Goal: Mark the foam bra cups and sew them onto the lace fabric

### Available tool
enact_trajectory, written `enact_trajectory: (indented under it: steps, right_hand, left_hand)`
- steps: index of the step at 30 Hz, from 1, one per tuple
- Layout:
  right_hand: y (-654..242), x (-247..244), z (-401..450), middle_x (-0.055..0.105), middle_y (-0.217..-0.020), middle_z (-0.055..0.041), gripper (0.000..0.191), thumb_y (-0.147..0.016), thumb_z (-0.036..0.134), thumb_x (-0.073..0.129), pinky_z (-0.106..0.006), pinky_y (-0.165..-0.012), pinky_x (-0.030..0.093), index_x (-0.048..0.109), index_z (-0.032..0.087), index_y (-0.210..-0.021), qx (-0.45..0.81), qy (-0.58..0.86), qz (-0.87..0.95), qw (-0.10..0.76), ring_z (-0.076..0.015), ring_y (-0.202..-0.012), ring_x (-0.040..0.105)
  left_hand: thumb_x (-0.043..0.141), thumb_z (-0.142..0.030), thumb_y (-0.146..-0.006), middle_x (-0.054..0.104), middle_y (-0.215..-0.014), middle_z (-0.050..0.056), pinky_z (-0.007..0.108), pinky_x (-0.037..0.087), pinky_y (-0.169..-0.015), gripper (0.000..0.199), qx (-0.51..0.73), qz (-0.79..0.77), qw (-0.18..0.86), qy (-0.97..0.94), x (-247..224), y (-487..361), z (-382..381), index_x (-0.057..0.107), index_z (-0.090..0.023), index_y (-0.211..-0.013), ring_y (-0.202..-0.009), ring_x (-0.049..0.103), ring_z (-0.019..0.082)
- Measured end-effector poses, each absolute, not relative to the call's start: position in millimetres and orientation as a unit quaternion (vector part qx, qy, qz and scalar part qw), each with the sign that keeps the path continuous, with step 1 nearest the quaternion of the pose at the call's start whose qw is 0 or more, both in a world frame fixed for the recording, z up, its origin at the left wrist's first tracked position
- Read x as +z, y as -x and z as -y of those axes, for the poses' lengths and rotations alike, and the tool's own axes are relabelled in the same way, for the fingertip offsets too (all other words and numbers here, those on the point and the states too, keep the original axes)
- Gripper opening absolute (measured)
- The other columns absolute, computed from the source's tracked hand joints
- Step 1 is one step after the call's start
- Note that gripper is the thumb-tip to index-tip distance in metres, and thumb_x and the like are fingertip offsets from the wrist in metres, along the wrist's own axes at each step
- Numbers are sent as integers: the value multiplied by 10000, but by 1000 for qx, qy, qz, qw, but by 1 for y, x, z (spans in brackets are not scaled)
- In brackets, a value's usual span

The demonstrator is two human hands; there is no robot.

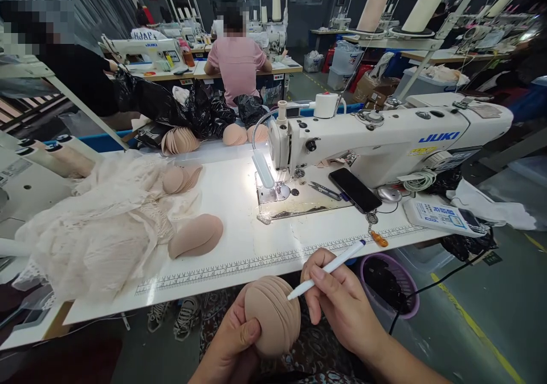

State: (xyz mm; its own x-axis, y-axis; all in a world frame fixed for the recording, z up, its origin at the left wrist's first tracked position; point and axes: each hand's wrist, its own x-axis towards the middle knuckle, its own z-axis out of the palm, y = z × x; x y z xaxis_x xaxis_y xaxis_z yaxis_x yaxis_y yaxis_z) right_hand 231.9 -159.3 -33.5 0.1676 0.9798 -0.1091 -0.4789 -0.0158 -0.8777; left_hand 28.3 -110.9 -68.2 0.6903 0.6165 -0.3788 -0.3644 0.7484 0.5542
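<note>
Over my lap, my left hand (pixel 241 331) grips a fanned stack of beige round pads (pixel 270 318), the thumb across the front one. My right hand (pixel 337 301) holds a white pen (pixel 327 270) with a dark end cap, its tip at the edges of the stacked pads. On the white table (pixel 239 261), more beige pads (pixel 196 236) lie left of the sewing machine (pixel 376 139), and another small group (pixel 182 179) rests against the pale lace fabric (pixel 102 219).
A black phone (pixel 354 190), thread snips (pixel 325 191) and a white box-like device (pixel 442 217) lie at the machine's right. Below the table edge stands a purple basket (pixel 412 301). A person in pink (pixel 237 62) sits beyond; another in black (pixel 79 76) is at left.
</note>
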Motion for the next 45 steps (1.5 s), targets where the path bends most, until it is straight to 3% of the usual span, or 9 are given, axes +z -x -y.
enact_trajectory:
  steps: [5, 13, 17, 25, 35, 45]
  right_hand:
    - [-233, -32, 159, 585, -512, 53, 341, -1036, 503, 628, -297, -614, 331, 586, 221, -850, 557, 424, 287, 654, -145, -497, 502]
    - [-231, -37, 161, 597, -527, 60, 334, -1061, 497, 595, -304, -643, 348, 585, 214, -884, 550, 442, 320, 633, -131, -495, 500]
    - [-230, -35, 161, 594, -529, 60, 337, -1056, 501, 601, -304, -640, 353, 583, 214, -881, 551, 441, 317, 634, -130, -487, 498]
    - [-233, -35, 162, 585, -521, 56, 328, -1056, 484, 609, -301, -639, 355, 584, 217, -867, 539, 444, 307, 646, -138, -504, 501]
    - [-240, -36, 158, 575, -533, 62, 331, -1056, 485, 608, -276, -607, 329, 590, 210, -873, 513, 472, 297, 653, -115, -514, 460]
    - [-235, -31, 153, 531, -512, 59, 367, -981, 522, 693, -269, -555, 308, 582, 214, -816, 549, 440, 255, 663, -122, -493, 455]
  left_hand:
    - [947, -406, -696, 737, -1244, 149, 415, 541, -975, 698, 274, -315, 881, -225, -66, -28, 111, 703, -213, -1321, -1140, 682, 332]
    - [930, -429, -726, 713, -1301, 181, 403, 552, -931, 724, 259, -290, 888, -244, -68, -26, 110, 672, -185, -1358, -1170, 671, 362]
    - [920, -421, -740, 720, -1288, 165, 441, 537, -996, 701, 259, -291, 887, -248, -70, -24, 110, 672, -200, -1358, -1176, 676, 359]
    - [948, -417, -697, 747, -1194, 169, 457, 581, -918, 748, 263, -322, 879, -234, -72, -23, 111, 671, -191, -1354, -1064, 712, 355]
    - [955, -344, -692, 725, -1270, 103, 447, 559, -986, 656, 286, -311, 884, -198, -69, -25, 112, 707, -265, -1294, -1128, 688, 322]
    - [943, -384, -707, 740, -1172, 119, 445, 546, -983, 649, 265, -282, 899, -204, -64, -28, 111, 706, -227, -1290, -1103, 696, 343]
